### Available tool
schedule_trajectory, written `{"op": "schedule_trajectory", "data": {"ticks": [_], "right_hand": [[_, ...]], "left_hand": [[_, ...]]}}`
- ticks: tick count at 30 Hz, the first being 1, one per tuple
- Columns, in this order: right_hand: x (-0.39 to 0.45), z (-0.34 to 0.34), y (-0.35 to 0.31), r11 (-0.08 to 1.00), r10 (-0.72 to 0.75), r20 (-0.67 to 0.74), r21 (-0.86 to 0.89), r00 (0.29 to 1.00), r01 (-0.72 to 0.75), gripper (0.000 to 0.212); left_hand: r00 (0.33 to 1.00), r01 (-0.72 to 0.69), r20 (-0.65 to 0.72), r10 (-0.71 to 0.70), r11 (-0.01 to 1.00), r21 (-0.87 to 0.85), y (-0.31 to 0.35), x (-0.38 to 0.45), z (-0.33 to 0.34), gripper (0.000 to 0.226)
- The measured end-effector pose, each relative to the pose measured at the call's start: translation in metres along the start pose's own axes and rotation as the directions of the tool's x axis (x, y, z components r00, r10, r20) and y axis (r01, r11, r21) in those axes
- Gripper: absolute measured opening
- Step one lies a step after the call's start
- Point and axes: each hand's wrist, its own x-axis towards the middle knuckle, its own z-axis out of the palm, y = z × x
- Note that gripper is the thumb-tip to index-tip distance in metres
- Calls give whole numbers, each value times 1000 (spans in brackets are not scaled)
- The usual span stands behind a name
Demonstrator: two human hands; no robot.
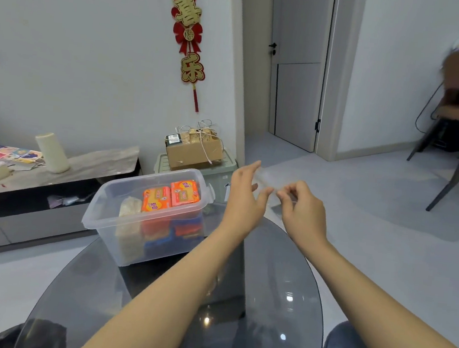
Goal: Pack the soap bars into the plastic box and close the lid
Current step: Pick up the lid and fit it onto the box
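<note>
My left hand (244,196) is raised at about 1 o'clock from the plastic box (144,216), and its fingers are spread apart and hold nothing that I can see. My right hand (302,210) is just beside it, at 3 o'clock from the left one. The thumb and the first fingers of it are curled together, as if they pinch something. I think this is the lid (271,178), a clear and blurred sheet that shows faintly between and behind both hands, but I cannot tell for sure if the fingers really grip it.

The box stands on the dark glass table (282,278), at 10 o'clock from my hands, and it is open on top. Inside, two orange soap bars (172,196) lie on top side by side, with blue packs under them and a pale pack at their 9 o'clock. So the packing looks done and the closing remains.

In my judgement the lid is light, thin and a little bendy, also smooth, so it can slip or twist if I take it by one corner only. Better to hold it at two opposite edges, one hand on each. The box with soap is probably heavy enough to stay in place when I press the lid down.
</note>
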Motion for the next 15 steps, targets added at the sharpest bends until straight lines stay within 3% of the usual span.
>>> {"op": "schedule_trajectory", "data": {"ticks": [5, 8, 11, 15], "right_hand": [[0, -15, -48, 972, -57, -142, 216, 988, 87, 10], [1, -18, -76, 917, -54, -190, 379, 980, 124, 6], [7, -14, -98, 855, 20, -179, 514, 984, 76, 8], [19, 2, -112, 751, 115, -42, 658, 992, -59, 14]], "left_hand": [[994, 109, -9, -112, 981, -162, 29, 5, -27, 62], [989, 113, -86, -121, 989, -94, 32, 9, -49, 62], [970, 146, -201, -140, 989, 14, 23, 13, -83, 60], [947, 212, -261, -186, 974, 75, -2, 12, -132, 63]]}}
